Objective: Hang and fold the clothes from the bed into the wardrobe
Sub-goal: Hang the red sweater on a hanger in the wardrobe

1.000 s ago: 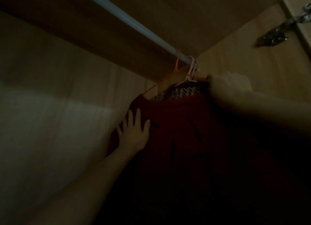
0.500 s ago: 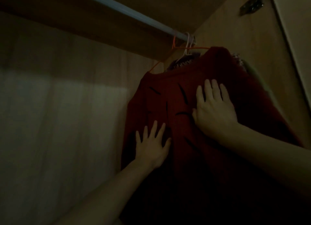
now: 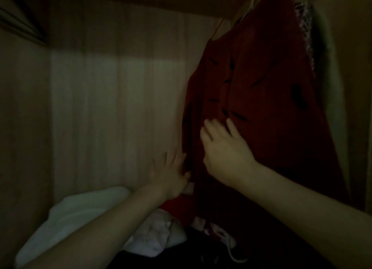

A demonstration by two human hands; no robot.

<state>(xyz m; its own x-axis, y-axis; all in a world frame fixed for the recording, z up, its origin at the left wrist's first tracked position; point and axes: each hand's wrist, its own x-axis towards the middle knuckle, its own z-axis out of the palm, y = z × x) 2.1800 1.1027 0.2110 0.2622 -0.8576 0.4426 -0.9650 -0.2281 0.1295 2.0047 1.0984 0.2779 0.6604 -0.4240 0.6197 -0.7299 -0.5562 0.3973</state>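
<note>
red garment [image 3: 267, 111] is hung at the wardrobe's right side, against a patterned garment [image 3: 306, 21]. it is touched by the right hand [image 3: 223, 156] with loosely spread fingers; the left hand [image 3: 171, 176] is laid open at its edge, nothing gripped. smoothing is best done downward, lightly, so the hanger is not dislodged.

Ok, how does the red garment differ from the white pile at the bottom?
The red garment hangs upright at the right, spread out, with dark marks; the white pile lies crumpled low at the left, plain. The left hand and the right hand are at the red garment; neither touches the white pile. Both are cloth inside the wardrobe.
</note>
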